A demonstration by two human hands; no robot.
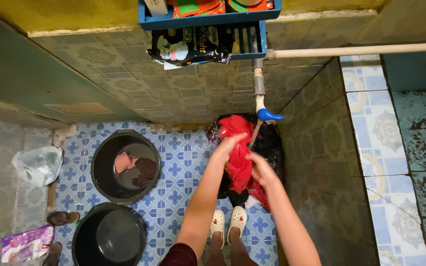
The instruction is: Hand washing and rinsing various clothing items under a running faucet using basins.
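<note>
Lying by the left edge of the blue-patterned tile floor (178,152) is a clear plastic bag (38,165), then two black buckets: the farther black bucket (124,166) holds soaking clothes, the nearer black bucket (108,236) sits at the bottom edge. Further right, the left hand (228,147) and right hand (260,170) both clutch a red cloth (237,148) under the blue tap (268,116), above a dark laundry heap (269,143) against the tiled wall.
</note>
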